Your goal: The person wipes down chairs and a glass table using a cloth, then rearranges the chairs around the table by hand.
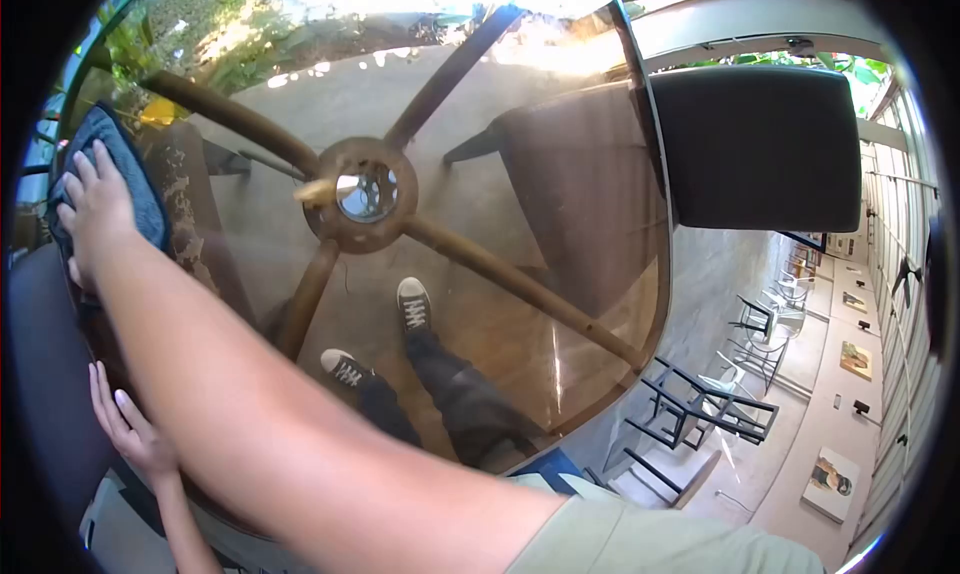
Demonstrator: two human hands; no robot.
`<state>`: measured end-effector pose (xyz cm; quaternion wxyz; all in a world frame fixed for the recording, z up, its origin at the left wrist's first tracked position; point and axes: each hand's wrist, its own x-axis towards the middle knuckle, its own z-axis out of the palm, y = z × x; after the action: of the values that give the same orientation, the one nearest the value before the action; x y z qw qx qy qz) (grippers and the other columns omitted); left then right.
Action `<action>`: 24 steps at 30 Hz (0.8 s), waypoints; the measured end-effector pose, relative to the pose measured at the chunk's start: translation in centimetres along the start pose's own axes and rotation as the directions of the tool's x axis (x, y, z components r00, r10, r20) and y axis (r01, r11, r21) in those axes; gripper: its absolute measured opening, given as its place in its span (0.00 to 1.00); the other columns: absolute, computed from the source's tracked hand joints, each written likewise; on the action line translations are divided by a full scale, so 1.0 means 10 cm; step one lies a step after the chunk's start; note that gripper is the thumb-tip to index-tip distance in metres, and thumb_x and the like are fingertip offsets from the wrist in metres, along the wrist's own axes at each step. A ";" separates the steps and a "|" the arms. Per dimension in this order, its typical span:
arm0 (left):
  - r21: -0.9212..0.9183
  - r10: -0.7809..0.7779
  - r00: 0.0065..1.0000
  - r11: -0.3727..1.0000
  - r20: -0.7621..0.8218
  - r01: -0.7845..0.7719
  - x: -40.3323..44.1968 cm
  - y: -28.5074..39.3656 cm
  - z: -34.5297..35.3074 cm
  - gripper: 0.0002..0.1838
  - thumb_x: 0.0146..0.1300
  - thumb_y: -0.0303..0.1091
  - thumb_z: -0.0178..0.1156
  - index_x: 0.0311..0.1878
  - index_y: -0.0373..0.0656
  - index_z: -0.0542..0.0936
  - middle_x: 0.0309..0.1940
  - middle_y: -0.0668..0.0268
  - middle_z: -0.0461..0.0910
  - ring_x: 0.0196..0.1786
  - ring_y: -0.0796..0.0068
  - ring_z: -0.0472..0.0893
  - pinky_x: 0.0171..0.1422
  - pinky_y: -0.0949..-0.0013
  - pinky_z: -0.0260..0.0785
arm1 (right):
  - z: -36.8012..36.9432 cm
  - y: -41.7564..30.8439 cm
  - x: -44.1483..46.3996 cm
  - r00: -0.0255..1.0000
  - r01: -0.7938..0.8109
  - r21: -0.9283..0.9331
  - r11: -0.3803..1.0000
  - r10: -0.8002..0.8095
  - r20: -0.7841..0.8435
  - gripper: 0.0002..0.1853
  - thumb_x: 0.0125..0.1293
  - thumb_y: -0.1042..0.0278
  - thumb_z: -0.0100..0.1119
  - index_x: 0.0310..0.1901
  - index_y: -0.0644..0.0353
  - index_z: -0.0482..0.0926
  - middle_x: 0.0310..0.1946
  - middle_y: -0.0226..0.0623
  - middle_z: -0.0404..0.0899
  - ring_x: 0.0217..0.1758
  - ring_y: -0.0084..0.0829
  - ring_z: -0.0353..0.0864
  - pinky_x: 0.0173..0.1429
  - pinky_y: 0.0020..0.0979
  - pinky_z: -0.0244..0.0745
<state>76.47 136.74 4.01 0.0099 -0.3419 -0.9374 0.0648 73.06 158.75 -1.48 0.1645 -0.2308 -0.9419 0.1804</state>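
A blue-grey cloth point(143, 189) lies at the left edge of a glass tabletop point(480, 84). My right hand point(97, 212) is flat on top of this cloth, fingers spread, with the bare forearm stretched across the view from the lower right. Lower down, my left hand point(132, 434) is at the table's near left edge beside a dark chair, its fingers extended and nothing seen in them. Under the glass, brown legs meet at a round hub point(318, 214).
A dark chair point(760, 149) stands beyond the table's right edge, and another dark seat point(48, 374) is at far left. Two shoes show through the glass. Black-framed stools point(700, 404) stand at lower right, near a wall with pictures.
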 end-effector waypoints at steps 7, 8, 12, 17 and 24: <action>-0.440 0.217 0.947 0.845 -0.237 -0.304 -0.04 -0.48 0.36 0.23 0.79 0.36 0.39 0.70 0.37 0.69 0.71 0.52 0.66 0.72 0.53 0.67 0.78 0.58 0.55 | -0.89 1.15 -0.86 0.991 -0.069 -0.038 0.997 0.065 -0.114 0.39 0.62 0.31 0.50 0.68 0.47 0.72 0.74 0.40 0.62 0.80 0.45 0.51 0.80 0.59 0.37; -0.430 0.216 0.943 0.848 -0.252 -0.309 -0.03 -0.46 0.35 0.23 0.79 0.36 0.39 0.70 0.37 0.69 0.71 0.52 0.66 0.72 0.53 0.67 0.78 0.58 0.55 | -1.08 1.32 -1.02 0.987 -0.124 -0.064 0.990 0.117 -0.109 0.38 0.63 0.28 0.47 0.69 0.42 0.72 0.75 0.40 0.60 0.81 0.46 0.49 0.79 0.61 0.36; -0.449 0.201 0.954 0.848 -0.222 -0.283 -0.05 -0.42 0.29 0.23 0.78 0.36 0.40 0.69 0.37 0.70 0.71 0.52 0.65 0.72 0.52 0.67 0.78 0.57 0.56 | -1.58 2.08 -1.63 0.953 -0.304 -0.308 0.902 0.290 -0.091 0.39 0.68 0.23 0.35 0.75 0.33 0.60 0.80 0.35 0.48 0.84 0.41 0.41 0.81 0.59 0.33; -0.453 0.202 0.954 0.845 -0.221 -0.284 -0.05 -0.46 0.33 0.23 0.77 0.35 0.41 0.69 0.36 0.70 0.71 0.51 0.65 0.72 0.52 0.67 0.78 0.56 0.56 | -2.10 2.72 -2.41 0.851 -0.514 -0.395 0.761 0.511 -0.124 0.38 0.68 0.25 0.36 0.76 0.31 0.58 0.80 0.33 0.48 0.84 0.38 0.41 0.81 0.58 0.32; -0.470 0.188 0.948 0.833 -0.258 -0.293 -0.05 -0.39 0.35 0.23 0.77 0.36 0.41 0.69 0.37 0.71 0.71 0.52 0.66 0.72 0.53 0.67 0.77 0.58 0.56 | -2.60 3.21 -3.44 0.504 -0.853 -0.304 0.424 0.820 -0.272 0.40 0.69 0.26 0.36 0.77 0.36 0.57 0.81 0.37 0.47 0.84 0.40 0.41 0.81 0.57 0.34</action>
<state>74.12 133.05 1.10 0.0071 -0.4531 -0.8650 -0.2156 124.23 175.22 0.28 0.0404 -0.7031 -0.7092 0.0319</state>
